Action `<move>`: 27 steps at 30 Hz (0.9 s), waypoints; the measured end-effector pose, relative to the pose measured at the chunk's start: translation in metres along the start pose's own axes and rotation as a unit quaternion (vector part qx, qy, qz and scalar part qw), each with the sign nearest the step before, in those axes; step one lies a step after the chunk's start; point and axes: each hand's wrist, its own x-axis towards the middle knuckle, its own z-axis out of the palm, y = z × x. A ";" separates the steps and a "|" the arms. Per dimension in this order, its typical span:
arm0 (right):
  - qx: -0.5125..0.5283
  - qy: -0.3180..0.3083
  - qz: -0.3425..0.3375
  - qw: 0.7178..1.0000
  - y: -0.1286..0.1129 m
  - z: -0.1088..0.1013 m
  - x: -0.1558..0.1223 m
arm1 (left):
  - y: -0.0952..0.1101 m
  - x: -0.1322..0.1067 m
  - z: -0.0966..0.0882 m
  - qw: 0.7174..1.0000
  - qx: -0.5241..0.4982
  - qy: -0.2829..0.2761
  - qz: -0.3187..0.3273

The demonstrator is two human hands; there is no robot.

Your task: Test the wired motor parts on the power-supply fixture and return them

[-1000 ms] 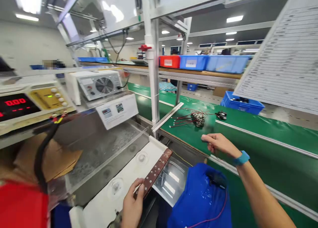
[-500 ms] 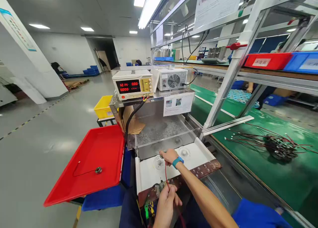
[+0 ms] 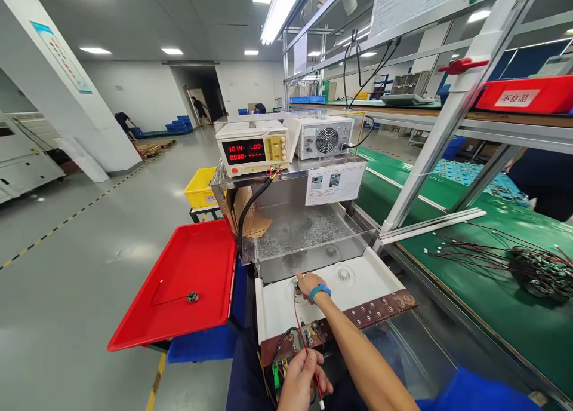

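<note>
My right hand (image 3: pixel 310 285), with a teal band on its wrist, pinches a small circuit board (image 3: pixel 298 289) over the left round holder of the white fixture tray (image 3: pixel 322 279). Fingers partly cover the board, so I cannot tell whether it touches the holder. From it a thin red wire (image 3: pixel 295 308) runs down toward me. My left hand (image 3: pixel 305 372) is closed on that wire near its lower end, where a white plug (image 3: pixel 321 404) hangs below the fingers. Just beyond the left hand lies a brown terminal strip (image 3: pixel 358 313) with metal studs along the tray's front edge.
A red tray (image 3: pixel 201 250) at left holds one round board with a wire (image 3: pixel 192 297). A power supply (image 3: pixel 253 148) with lit red digits stands behind the fixture. Wired boards (image 3: pixel 541 270) lie heaped on the green bench (image 3: pixel 447 279). A slanted metal post (image 3: pixel 430 160) rises at right.
The view has shifted, so the surroundings appear further right. The board now shows beside my right fingers at the left holder. The white plug has come into view below my left hand.
</note>
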 end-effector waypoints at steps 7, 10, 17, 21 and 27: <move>-0.016 0.069 -0.122 0.990 0.040 0.013 0.001 | -0.004 -0.016 0.006 0.993 -0.026 -0.081 -0.085; -0.020 0.058 -0.207 0.976 0.044 0.022 0.002 | 0.000 -0.021 0.014 0.990 -0.014 -0.097 -0.100; -0.073 0.061 -0.227 0.969 0.038 0.021 0.005 | 0.020 -0.017 0.021 0.995 -0.003 -0.089 -0.048; -0.082 0.056 -0.225 0.969 0.036 0.018 0.004 | 0.049 -0.007 0.020 0.999 0.046 -0.022 0.020; -0.085 0.055 -0.205 0.974 0.033 0.014 -0.002 | 0.082 0.023 0.019 0.991 0.118 0.011 0.062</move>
